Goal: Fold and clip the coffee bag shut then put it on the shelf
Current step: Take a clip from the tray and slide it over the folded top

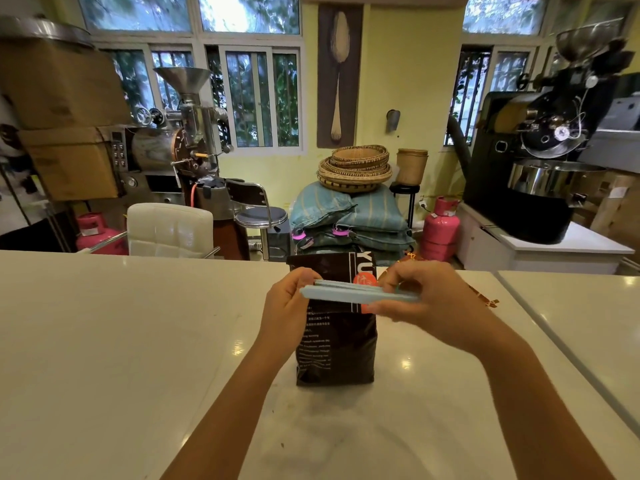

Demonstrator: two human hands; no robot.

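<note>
A dark brown coffee bag (337, 344) with white print stands upright on the white counter (104, 341). Its top flap (329, 266) rises above a long pale blue clip (349, 293) that lies across the bag's upper part. My left hand (289, 306) pinches the clip's left end against the bag. My right hand (426, 299) grips the clip's right end, fingers curled over it. The clip's two bars sit slightly apart, with the bag between them. No shelf shows in this view.
A second white counter (588, 323) adjoins on the right across a seam. A small brown patterned item (485, 299) lies behind my right hand. Beyond the counter stand a white chair (169, 228), stacked sacks (349, 216), pink gas cylinders (440, 226) and coffee roasters (540, 150).
</note>
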